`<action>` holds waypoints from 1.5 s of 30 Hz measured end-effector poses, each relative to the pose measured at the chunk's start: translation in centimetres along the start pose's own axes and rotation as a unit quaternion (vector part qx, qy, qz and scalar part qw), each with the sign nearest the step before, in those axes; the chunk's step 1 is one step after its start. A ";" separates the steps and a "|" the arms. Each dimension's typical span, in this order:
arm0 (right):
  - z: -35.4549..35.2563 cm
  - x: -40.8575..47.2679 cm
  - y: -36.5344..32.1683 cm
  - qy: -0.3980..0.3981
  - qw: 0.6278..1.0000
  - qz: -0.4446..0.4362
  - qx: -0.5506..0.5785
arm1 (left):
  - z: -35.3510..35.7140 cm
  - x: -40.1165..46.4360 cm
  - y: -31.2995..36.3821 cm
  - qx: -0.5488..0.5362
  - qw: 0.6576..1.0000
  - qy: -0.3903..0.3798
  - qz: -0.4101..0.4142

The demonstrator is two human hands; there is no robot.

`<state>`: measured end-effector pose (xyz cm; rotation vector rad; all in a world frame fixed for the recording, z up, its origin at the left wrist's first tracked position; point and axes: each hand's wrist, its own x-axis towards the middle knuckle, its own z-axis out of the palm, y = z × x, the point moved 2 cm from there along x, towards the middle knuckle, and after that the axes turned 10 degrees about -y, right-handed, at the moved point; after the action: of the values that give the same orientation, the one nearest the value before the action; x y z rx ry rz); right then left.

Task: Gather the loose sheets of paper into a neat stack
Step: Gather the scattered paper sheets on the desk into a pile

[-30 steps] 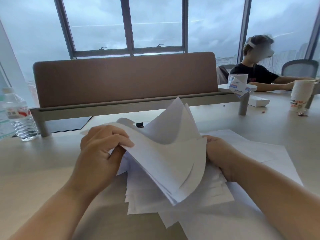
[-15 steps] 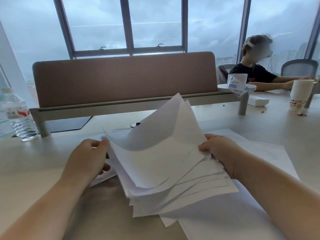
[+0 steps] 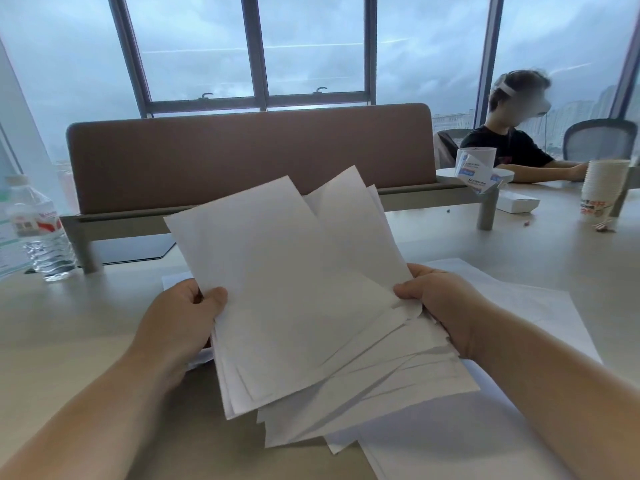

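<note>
grey-lit windows behind a brown desk divider.

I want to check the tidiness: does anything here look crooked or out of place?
Yes. The bundle of sheets held between the left hand and right hand is fanned, its corners pointing different ways. More loose sheets lie on the table beneath.

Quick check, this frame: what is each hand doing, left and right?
Left hand: grips the left edge of the fanned sheets of paper.
Right hand: grips the right edge of the same sheets.
</note>
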<state>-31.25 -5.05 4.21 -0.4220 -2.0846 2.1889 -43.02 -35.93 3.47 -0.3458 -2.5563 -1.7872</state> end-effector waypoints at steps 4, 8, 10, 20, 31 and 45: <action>0.3 -0.2 -0.1 -0.055 0.998 -0.001 0.000 | 0.0 0.0 0.1 0.001 0.999 0.019 0.029; 0.5 0.0 0.0 -0.083 0.997 -0.004 -0.003 | 0.1 -0.7 1.1 0.030 0.998 0.051 0.032; 0.4 0.3 0.1 -0.071 0.997 -0.009 0.001 | -0.1 -0.8 1.3 0.008 0.998 0.064 -0.004; -0.3 1.0 0.5 -0.045 0.996 -0.014 0.081 | 0.9 -1.5 1.5 -0.074 0.995 -0.037 -0.056; 1.1 0.0 0.8 -0.162 0.981 -0.019 0.101 | 1.2 -1.4 1.4 -0.078 0.996 0.001 -0.050; 1.9 -0.3 0.9 -0.135 0.990 -0.033 0.011 | 1.6 -2.5 2.5 -0.066 0.994 0.075 0.036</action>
<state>-31.29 -6.99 3.44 -0.0529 -2.1612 2.3409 -39.90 -34.04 4.91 -0.2895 -2.3037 -1.8829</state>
